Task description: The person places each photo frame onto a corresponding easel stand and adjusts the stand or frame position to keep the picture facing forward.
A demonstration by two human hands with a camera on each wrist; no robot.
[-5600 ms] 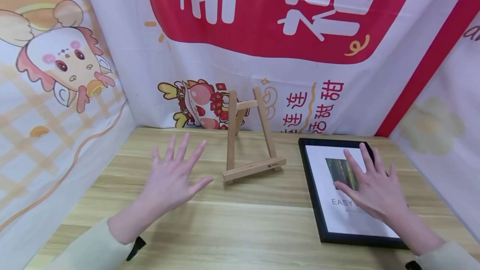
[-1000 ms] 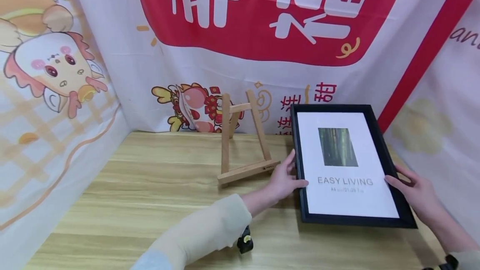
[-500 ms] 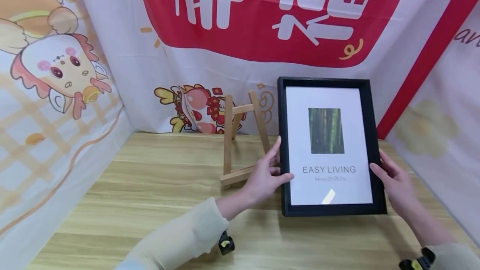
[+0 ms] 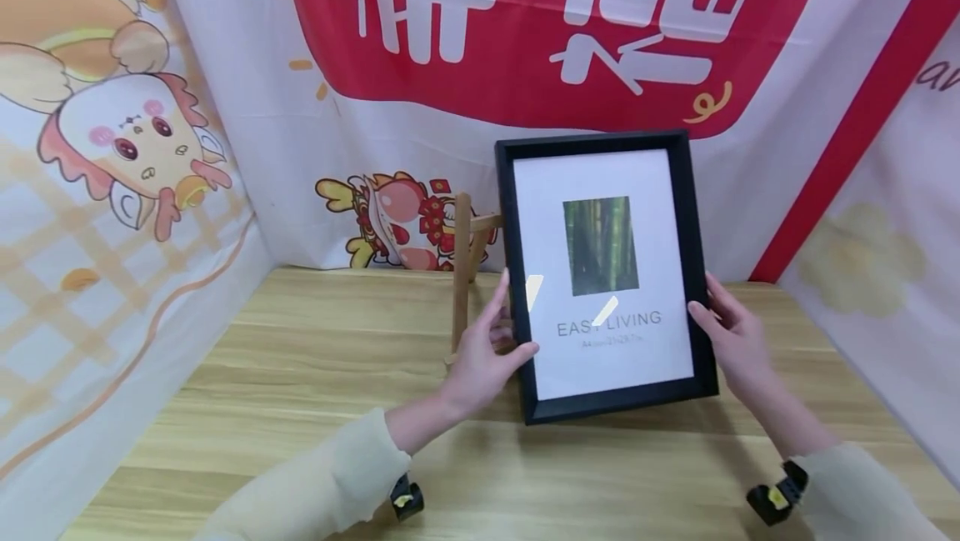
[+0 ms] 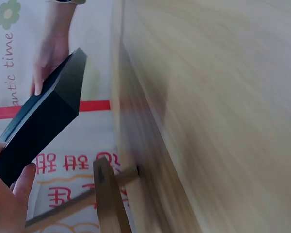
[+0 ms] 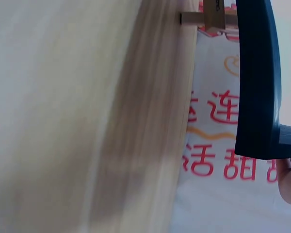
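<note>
Both hands hold a black picture frame (image 4: 611,358) by its sides, raised off the table and tilted slightly to one side. Its white insert bears a green forest picture and the words EASY LIVING. My left hand (image 4: 480,362) grips the left edge, thumb on the front. On the opposite edge my right hand (image 4: 738,341) has its thumb in front and fingers behind. A small wooden easel (image 4: 461,274) stands behind the frame, which covers most of it. In the left wrist view the easel's ledge (image 5: 109,199) shows below the frame; the right wrist view shows the frame's corner (image 6: 259,141).
The wood-grain table (image 4: 300,408) spreads out in front and to the left. A printed cloth (image 4: 390,124) hangs behind it, with more cloth at the left (image 4: 142,274) and right (image 4: 862,266) sides.
First both hands were spread, with the frame lying flat at the right. They took hold of it, raised it upright and carried it left, in front of the easel.
</note>
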